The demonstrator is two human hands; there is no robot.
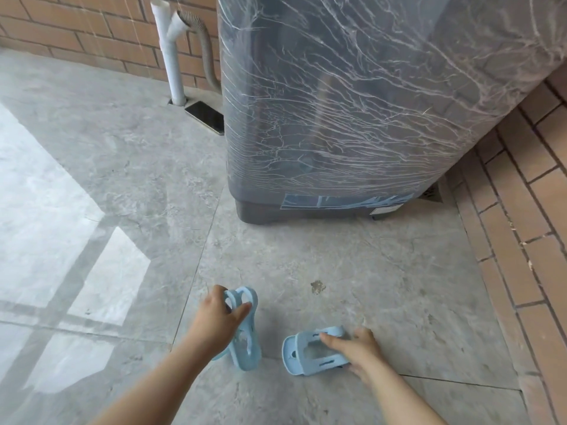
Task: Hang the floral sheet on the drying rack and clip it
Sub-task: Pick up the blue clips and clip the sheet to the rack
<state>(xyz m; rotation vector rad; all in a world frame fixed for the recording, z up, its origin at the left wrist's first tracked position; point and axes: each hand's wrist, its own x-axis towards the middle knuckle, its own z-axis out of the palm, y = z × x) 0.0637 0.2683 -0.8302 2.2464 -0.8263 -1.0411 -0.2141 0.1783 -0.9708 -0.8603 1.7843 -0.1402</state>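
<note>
Two large light-blue plastic clips are in my hands low over the grey tiled floor. My left hand [219,317] grips one clip [247,348] near its top, so it hangs upright with its lower end close to the floor. My right hand [357,351] holds the other clip [310,355] lying flat, its jaws pointing left. Neither the floral sheet nor the drying rack is in view.
A washing machine [368,102] wrapped in a clear cracked cover stands ahead. A white drain pipe [171,56] and grey hose [205,50] rise at its left by a floor drain [205,116]. Brick walls [521,240] run along the back and right. A small stain [317,286] marks the floor.
</note>
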